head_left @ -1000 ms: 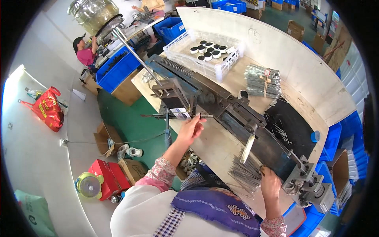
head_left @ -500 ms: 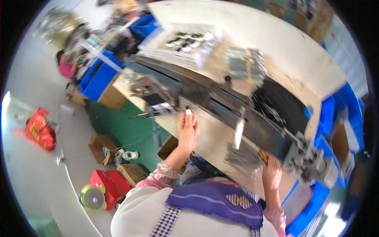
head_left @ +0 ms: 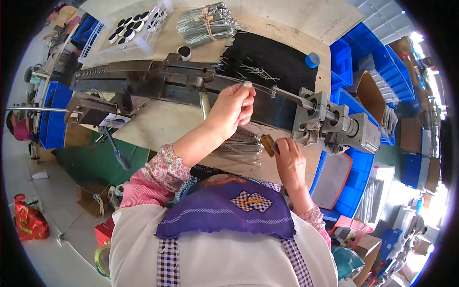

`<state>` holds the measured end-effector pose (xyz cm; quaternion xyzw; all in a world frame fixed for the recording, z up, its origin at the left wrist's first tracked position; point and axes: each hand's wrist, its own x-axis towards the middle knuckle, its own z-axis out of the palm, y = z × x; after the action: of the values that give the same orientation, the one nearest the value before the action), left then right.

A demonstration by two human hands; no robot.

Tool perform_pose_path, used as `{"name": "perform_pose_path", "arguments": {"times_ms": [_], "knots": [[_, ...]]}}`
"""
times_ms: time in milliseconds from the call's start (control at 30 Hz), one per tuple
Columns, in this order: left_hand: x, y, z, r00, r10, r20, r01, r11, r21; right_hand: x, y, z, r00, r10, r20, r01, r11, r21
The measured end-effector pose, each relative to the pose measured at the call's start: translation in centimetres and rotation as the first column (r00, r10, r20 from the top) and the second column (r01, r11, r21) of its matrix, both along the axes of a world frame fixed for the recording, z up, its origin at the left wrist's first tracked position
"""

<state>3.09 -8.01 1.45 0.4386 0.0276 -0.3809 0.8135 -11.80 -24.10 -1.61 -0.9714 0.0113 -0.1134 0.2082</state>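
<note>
My left hand (head_left: 232,107) is raised over the long dark metal rail (head_left: 181,74) of a bench machine. Its thumb and fingertips are pressed together; whatever they pinch, if anything, is too small to make out. A thin metal rod (head_left: 260,87) runs just behind those fingertips toward the grey metal clamp head (head_left: 318,115) at the rail's right end. My right hand (head_left: 291,162), low and left of that head, is closed on a flat yellow-brown piece (head_left: 270,145). Beside this piece lies a bundle of thin metal wires (head_left: 239,147), partly hidden by my left forearm.
Behind the rail are a clear plastic crate (head_left: 143,45) of black-and-white round pieces, a tied wire bundle (head_left: 205,24) and a black mat (head_left: 287,60) with loose wires. A blue round lid (head_left: 312,60) sits on the mat. Blue bins (head_left: 366,43) stand at the right.
The view has swung to the right. My left hand has moved right along the rail, away from the block at its left end. My right hand still grips the yellow-brown piece near the wires.
</note>
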Motion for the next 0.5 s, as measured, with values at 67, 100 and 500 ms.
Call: {"name": "perform_pose_path", "arguments": {"times_ms": [67, 100, 500], "knots": [[-0.5, -0.4, 0.3, 0.983, 0.173, 0.058, -0.175, 0.984, 0.037, -0.1, -1.3, 1.5, 0.997, 0.075, -0.016, -0.075, 0.997, 0.018], [-0.7, -0.3, 0.2, 0.983, 0.174, 0.058, -0.176, 0.984, 0.036, 0.4, -2.1, 2.5, 0.995, 0.095, 0.015, -0.094, 0.995, -0.014], [-0.6, -0.4, -0.5, 0.939, 0.321, 0.122, -0.323, 0.946, -0.002, 18.3, 0.7, 8.2, 0.838, 0.489, -0.243, -0.376, 0.839, 0.394]]}}
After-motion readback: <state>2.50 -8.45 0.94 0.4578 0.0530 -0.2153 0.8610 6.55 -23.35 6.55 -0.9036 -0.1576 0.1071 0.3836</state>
